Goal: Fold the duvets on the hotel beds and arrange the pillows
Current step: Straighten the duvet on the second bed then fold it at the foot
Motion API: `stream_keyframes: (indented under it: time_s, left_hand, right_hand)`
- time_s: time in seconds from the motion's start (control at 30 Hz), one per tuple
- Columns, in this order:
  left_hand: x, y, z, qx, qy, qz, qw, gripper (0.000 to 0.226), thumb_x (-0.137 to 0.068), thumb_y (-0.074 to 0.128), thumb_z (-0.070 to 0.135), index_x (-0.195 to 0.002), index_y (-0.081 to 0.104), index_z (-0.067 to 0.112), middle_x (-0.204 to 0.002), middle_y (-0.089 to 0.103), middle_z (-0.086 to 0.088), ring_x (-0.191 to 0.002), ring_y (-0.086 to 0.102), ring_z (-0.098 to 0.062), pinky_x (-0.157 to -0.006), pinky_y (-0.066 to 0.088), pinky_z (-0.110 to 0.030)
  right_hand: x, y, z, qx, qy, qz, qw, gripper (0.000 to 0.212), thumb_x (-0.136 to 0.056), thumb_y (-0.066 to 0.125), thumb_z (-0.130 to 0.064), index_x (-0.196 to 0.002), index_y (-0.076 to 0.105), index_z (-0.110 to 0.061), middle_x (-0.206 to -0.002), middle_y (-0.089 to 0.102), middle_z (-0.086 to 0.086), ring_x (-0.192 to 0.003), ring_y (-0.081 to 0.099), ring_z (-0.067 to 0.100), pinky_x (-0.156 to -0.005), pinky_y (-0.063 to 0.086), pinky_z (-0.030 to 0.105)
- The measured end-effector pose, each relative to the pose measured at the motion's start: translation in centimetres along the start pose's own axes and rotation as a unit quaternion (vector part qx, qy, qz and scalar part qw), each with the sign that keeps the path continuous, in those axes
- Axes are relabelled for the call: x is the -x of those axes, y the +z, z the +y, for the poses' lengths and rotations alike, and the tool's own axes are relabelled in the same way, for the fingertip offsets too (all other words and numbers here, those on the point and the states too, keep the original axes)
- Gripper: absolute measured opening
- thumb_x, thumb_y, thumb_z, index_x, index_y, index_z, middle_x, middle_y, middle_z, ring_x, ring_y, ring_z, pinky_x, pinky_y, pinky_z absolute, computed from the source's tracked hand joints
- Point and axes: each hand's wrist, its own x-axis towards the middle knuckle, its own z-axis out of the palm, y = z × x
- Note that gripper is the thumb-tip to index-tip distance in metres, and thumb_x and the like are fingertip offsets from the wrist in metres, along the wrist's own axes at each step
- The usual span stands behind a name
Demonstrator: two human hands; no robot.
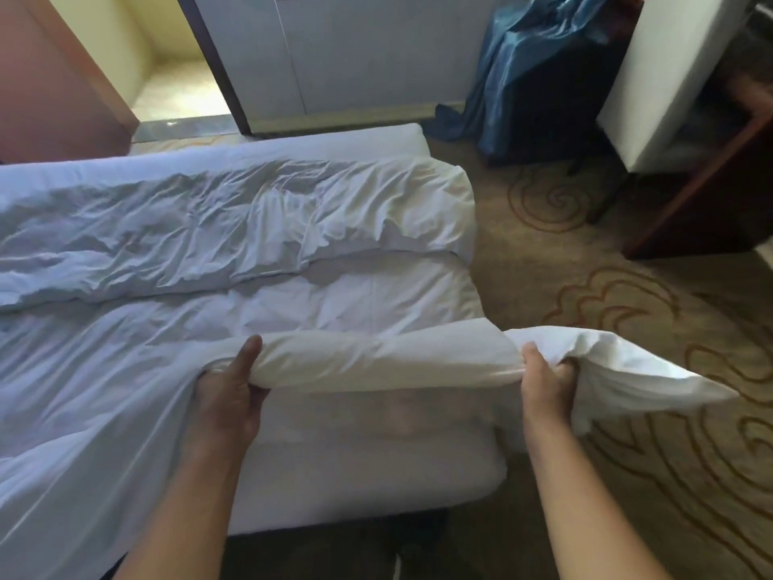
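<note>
Head view, left grip [232, 391] and right grip [543, 378] both clutching lifted duvet [376, 362] edge, bare carpet [627, 286] rightward

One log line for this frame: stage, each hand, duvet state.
stage: folding duvet | left hand: grips near edge | right hand: grips same edge by corner | far side: already folded inward

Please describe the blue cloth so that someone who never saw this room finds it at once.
Look past the far right corner of the bed, toward the wall. There the blue cloth hangs over something dark and trails onto the patterned carpet. It alone is shiny blue; the duvet is white.
</note>
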Motion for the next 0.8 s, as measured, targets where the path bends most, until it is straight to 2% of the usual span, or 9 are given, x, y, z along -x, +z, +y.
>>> stream_keyframes:
  time_s: [0.07,0.13,0.2,0.3,0.4,0.5,0.6,0.7,0.8]
  left_hand:
    - [-0.8,1.3,-0.3,-0.016,0.006,0.031,0.999,0.01,-0.092,0.064,0.011,-0.101,0.067,0.011,-0.099,0.07,-0.005,-0.089,0.068,-0.017,-0.063,0.06,-0.025]
    - [-2.1,2.4,0.2,-0.034,0.018,0.054,0.998,0.007,-0.092,0.064,0.009,-0.097,0.067,0.012,-0.093,0.07,-0.002,-0.079,0.069,-0.011,-0.056,0.058,-0.021]
    - [-3.7,3.7,1.4,-0.06,0.037,0.067,0.995,0.012,-0.091,0.065,0.009,-0.102,0.067,0.01,-0.086,0.072,0.002,-0.073,0.069,-0.007,-0.053,0.057,-0.02]
    - [-7.1,5.5,3.9,-0.094,0.077,0.069,0.99,0.026,-0.086,0.072,0.013,-0.11,0.067,0.005,-0.097,0.07,-0.004,-0.083,0.069,-0.013,-0.055,0.059,-0.025]
    - [-11.0,7.7,6.6,-0.128,0.114,0.047,0.984,0.036,-0.083,0.076,0.018,-0.114,0.067,0.002,-0.105,0.071,-0.01,-0.092,0.071,-0.02,-0.066,0.062,-0.032]
    - [-15.0,10.3,8.8,-0.17,0.146,0.031,0.974,0.029,-0.084,0.076,0.019,-0.106,0.069,0.002,-0.098,0.071,-0.01,-0.088,0.07,-0.021,-0.072,0.061,-0.033]
    - [-19.7,12.2,10.1,-0.199,0.16,0.014,0.967,0.01,-0.086,0.075,0.021,-0.089,0.07,0.013,-0.088,0.069,-0.003,-0.087,0.069,-0.021,-0.077,0.059,-0.034]
    - [-25.3,13.3,10.7,-0.224,0.164,0.012,0.961,0.012,-0.085,0.075,0.025,-0.08,0.069,0.016,-0.085,0.069,-0.001,-0.091,0.069,-0.023,-0.083,0.059,-0.041]
    - [-30.9,14.6,11.2,-0.265,0.166,0.007,0.95,0.021,-0.084,0.076,0.032,-0.075,0.068,0.014,-0.081,0.068,-0.004,-0.084,0.069,-0.023,-0.087,0.058,-0.049]
  right_hand:
    - [-2.1,1.5,-1.3,-0.029,-0.012,-0.017,0.999,0.045,-0.086,0.064,-0.018,-0.127,0.06,-0.001,-0.121,0.068,0.01,-0.109,0.065,0.023,-0.089,0.05,0.032]
    - [-3.7,3.3,-2.7,-0.037,-0.015,-0.044,0.998,0.049,-0.082,0.062,-0.023,-0.126,0.061,-0.003,-0.119,0.069,0.009,-0.109,0.066,0.023,-0.095,0.054,0.039]
    - [-4.9,5.2,-4.2,-0.027,-0.024,-0.067,0.997,0.052,-0.081,0.061,-0.026,-0.128,0.06,-0.006,-0.12,0.069,0.007,-0.111,0.066,0.022,-0.101,0.052,0.043]
    - [-6.7,8.3,-6.7,-0.034,-0.043,-0.078,0.995,0.053,-0.08,0.06,-0.028,-0.128,0.059,-0.007,-0.122,0.068,0.007,-0.112,0.065,0.023,-0.102,0.052,0.045]
    - [-8.9,11.4,-9.1,-0.051,-0.058,-0.073,0.994,0.056,-0.079,0.061,-0.028,-0.13,0.057,-0.006,-0.124,0.067,0.008,-0.113,0.064,0.023,-0.103,0.051,0.045]
    - [-11.2,14.8,-11.4,-0.043,-0.08,-0.077,0.993,0.06,-0.077,0.06,-0.033,-0.131,0.057,-0.008,-0.124,0.067,0.006,-0.114,0.064,0.021,-0.104,0.05,0.043]
    - [-13.4,18.7,-13.2,-0.017,-0.109,-0.087,0.99,0.058,-0.078,0.059,-0.034,-0.13,0.058,-0.007,-0.124,0.066,0.006,-0.115,0.063,0.021,-0.105,0.049,0.042]
    - [-15.7,23.5,-14.3,0.0,-0.124,-0.098,0.987,0.056,-0.082,0.059,-0.031,-0.132,0.056,-0.007,-0.126,0.065,0.006,-0.118,0.06,0.022,-0.106,0.048,0.038]
    - [-18.5,28.4,-14.6,0.013,-0.13,-0.097,0.987,0.053,-0.089,0.059,-0.026,-0.137,0.052,-0.006,-0.132,0.061,0.008,-0.124,0.057,0.023,-0.109,0.043,0.037]
